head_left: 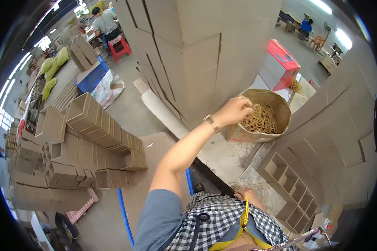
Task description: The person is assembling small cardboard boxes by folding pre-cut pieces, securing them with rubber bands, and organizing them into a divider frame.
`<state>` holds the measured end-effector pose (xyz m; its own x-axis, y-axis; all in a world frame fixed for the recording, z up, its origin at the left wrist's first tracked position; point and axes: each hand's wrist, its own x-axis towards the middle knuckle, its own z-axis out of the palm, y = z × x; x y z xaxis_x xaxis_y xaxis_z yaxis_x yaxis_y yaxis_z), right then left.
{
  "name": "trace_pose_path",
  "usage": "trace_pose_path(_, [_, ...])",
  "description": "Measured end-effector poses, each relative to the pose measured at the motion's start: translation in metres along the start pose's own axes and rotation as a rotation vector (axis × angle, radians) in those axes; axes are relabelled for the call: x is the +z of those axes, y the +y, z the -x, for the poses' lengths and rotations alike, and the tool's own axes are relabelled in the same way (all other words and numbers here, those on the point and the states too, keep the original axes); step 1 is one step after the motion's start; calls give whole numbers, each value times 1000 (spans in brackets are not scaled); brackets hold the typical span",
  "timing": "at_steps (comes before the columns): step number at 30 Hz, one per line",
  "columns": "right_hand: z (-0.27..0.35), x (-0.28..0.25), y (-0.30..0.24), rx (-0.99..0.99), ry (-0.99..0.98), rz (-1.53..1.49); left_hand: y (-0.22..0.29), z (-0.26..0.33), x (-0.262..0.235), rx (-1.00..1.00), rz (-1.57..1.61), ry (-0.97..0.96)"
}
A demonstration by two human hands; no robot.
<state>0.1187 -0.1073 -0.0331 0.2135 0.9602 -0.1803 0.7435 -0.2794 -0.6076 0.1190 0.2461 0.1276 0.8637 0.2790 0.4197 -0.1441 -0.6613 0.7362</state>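
The person wears a grey short-sleeved shirt (157, 217) under a black-and-white checked apron (222, 221) with a round black button (203, 216) and yellow trim, and, just below the left hand (234, 112), a metal wristwatch (211, 122).

There is one camera, up on the person's head, and it looks down from high over the floor. The left hand (234, 111) reaches out toward one o'clock. The edges bend round like a bubble.
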Motion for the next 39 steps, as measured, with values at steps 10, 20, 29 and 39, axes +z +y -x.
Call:
trace_pose_path(10, [-40,25,14,-133,-233,78,86,254,-301,-124,-1369,922])
trace_pose_path(20, [-93,33,-33,-456,-420,245,119,388,-425,-895,-1409,772])
trace_pose_path(29, [-65,9,-31,-212,-291,5,184,306,-341,-396,-1654,932])
trace_pose_path(39, [-102,-82,-155,-428,212,-733,136,222,-55,-372,-238,511])
